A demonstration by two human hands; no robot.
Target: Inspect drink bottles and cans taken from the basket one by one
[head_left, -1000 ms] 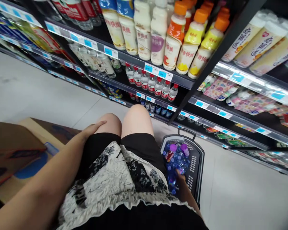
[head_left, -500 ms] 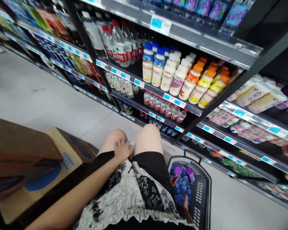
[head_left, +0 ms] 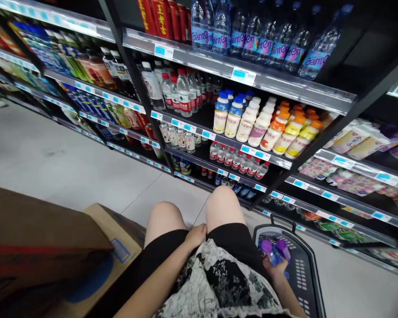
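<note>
Between the thighs rests my left hand, at the edge of the black-and-white patterned cloth. Its fingers are curled together, and what is under them is hidden. My right hand reaches down into a dark grey shopping basket on the floor at my right. There it is closed around a clear blue plastic bottle. Just beyond the fingers are two purple-capped bottles, one with its cap on the left, the other purple bottle on the right. The hand partly covers the basket's contents.
Ahead stand shelves with milk drink bottles, red-labelled water bottles, large blue water bottles and red cans. Cardboard boxes crowd my left side. Grey tiled floor runs along the shelves.
My right hand has risen from deep in the basket and now grips a bottle beside the purple caps. My left hand, spread and blurred before, is now curled between the thighs. The view has tilted up.
</note>
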